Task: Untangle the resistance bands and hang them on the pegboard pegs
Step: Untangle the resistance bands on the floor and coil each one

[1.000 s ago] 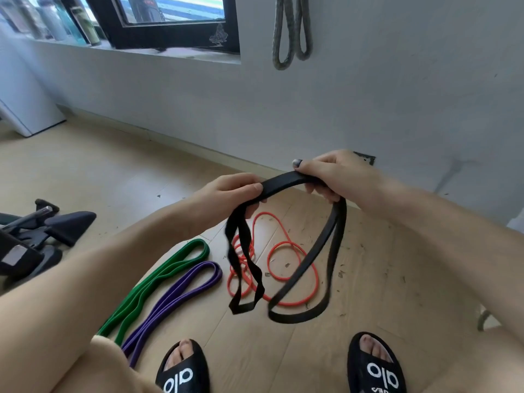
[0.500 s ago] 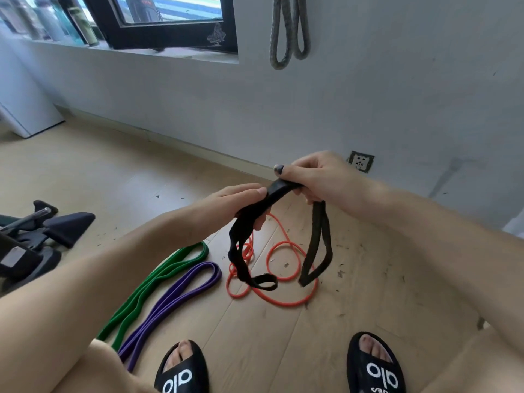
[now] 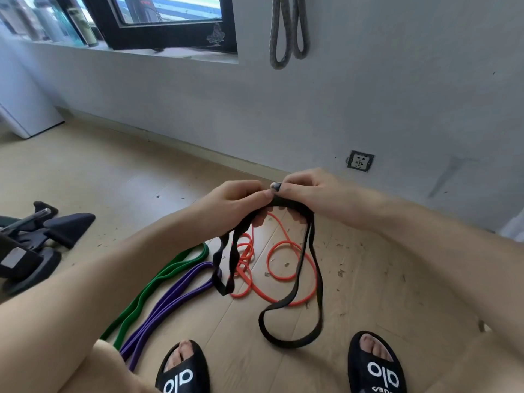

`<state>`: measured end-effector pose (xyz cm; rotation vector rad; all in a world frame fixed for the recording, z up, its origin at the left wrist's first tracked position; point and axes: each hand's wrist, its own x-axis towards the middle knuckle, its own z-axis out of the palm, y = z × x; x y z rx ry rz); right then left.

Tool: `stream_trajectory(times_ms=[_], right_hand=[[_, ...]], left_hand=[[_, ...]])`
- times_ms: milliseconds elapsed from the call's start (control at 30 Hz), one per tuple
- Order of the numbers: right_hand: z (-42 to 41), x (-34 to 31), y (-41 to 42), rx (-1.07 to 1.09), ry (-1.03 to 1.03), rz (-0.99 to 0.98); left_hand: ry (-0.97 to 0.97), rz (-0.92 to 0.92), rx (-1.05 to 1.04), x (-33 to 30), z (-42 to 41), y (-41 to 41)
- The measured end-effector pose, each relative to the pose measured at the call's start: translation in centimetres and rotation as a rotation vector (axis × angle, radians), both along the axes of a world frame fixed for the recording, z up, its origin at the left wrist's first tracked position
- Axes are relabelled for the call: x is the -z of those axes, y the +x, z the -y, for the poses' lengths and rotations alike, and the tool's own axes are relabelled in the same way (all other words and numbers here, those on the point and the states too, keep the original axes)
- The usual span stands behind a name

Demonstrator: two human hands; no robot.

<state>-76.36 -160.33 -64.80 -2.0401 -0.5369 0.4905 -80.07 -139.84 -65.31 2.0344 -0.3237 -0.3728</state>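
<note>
Soft daylight enters through the window [image 3: 167, 12] at upper left, leaving the grey wall [image 3: 397, 95] and wooden floor [image 3: 368, 293] evenly bright with faint shadows. Wide-angle distortion bends the edges, and the view is slightly soft throughout.

Black band [image 3: 317, 282] in hands: matt rubbery strap. Floor [image 3: 368, 279] beneath: pale wood-look planks, smooth, speckled with debris.

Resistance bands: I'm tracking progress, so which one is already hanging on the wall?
The grey band, looped on the wall beside the window. The green band, purple band and orange band lie on the floor; both hands hold the black band.
</note>
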Motion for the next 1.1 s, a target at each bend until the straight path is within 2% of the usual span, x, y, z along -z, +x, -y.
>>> stream_trajectory(times_ms=[200, 433, 633, 867, 1033, 1100], right_hand=[[-0.1, -0.8, 0.5, 0.066, 0.035, 0.076], [0.8, -1.3, 1.0, 0.109, -0.062, 0.171], [1.3, -1.0, 1.2, 0.111, -0.083, 0.164], [0.4, -0.3, 0.4, -0.011, -0.061, 0.027], [-0.1, -0.6, 0.2, -0.028, -0.056, 0.135], [0.2, -1.0, 0.4, 0.017, -0.036, 0.165]], left_hand=[[-0.065, -0.119, 0.097, 0.1, -1.2, 0.3], [0.125, -0.136, 0.122, -1.0, -0.8, 0.0], [0.016, -0.098, 0.093, -1.3, -0.5, -0.4], [-0.109, -0.158, 0.069, -1.5, -0.5, -0.8], [-0.060, -0.168, 0.080, -1.0, -1.1, -0.6], [-0.075, -0.228, 0.077, -0.6, -1.5, -0.5]])
